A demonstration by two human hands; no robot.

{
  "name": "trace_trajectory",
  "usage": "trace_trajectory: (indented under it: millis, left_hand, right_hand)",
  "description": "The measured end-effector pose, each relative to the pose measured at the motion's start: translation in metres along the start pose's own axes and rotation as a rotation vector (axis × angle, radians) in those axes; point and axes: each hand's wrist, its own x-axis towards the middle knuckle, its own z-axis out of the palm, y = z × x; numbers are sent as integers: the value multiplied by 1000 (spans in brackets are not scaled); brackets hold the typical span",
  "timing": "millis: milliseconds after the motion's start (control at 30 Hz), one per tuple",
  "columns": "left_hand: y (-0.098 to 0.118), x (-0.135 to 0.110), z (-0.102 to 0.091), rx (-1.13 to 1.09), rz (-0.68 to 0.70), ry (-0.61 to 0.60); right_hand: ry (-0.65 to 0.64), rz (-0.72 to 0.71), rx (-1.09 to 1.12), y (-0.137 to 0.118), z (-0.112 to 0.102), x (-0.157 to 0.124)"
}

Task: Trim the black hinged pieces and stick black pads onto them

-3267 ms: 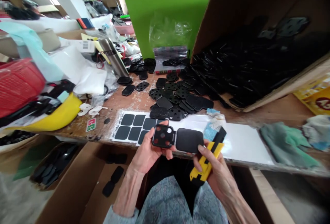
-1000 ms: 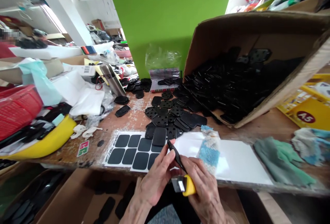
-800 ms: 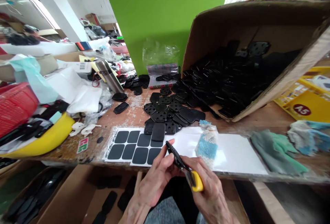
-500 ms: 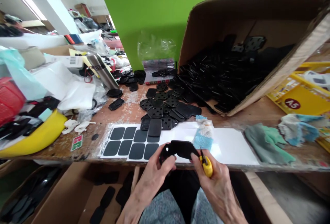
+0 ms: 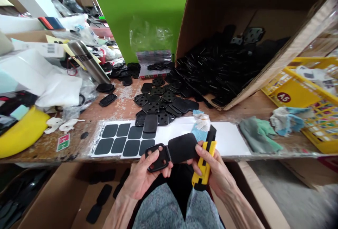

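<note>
My left hand [image 5: 137, 179] is closed on a hinged black plastic case [image 5: 182, 148], thumb on the half with round holes. The case lies opened out, its flat solid half facing up to the right. My right hand [image 5: 218, 172] grips a yellow utility knife [image 5: 203, 170], its dark end pointing up and away. The thumb and fingers of that same hand also pinch the right edge of the flat half. Just beyond, dark rounded-square pads [image 5: 131, 148] sit in rows on a white sheet. One loose black piece [image 5: 150, 123] rests over the sheet's back edge.
A pile of black perforated pieces [image 5: 151, 107] spreads towards a big cardboard box [image 5: 266, 81] full of more. Rags [image 5: 255, 134] and a yellow basket [image 5: 301, 84] are at right. A steel flask [image 5: 88, 60] leans at left. Below the bench edge stands an open carton [image 5: 60, 190].
The case has been tilted so its flat half and holed half now face up. My right hand has turned the knife upright. The view has shifted slightly right and down.
</note>
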Motion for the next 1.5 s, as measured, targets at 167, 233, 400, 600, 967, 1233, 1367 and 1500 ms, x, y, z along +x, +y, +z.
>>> trace_trajectory:
  millis: [167,233,400,600,967,1233,1367,1500]
  left_hand:
    - [-1,-3,-3,81,19,-17]
    - [-1,-3,-6,30,38,-131]
    - [0,-3,-17,-84,79,-488]
    - [0,2,-19,-49,130,-483]
    - [8,1,5,-54,232,-82]
    - [6,9,10,-230,186,18]
    - [17,12,16,-183,342,55]
    - [27,12,19,65,458,155]
  right_hand:
    - [105,-16,-27,7,-4,2]
    - [117,-20,-40,8,-5,1]
    - [157,35,37,11,-8,-2]
    - [208,61,80,20,0,-4]
    - [152,-22,74,20,23,-6]
    - [118,-21,-20,24,27,-9]
    - [218,-117,-558,15,20,-6]
    - [123,-465,-1126,-4,18,-1]
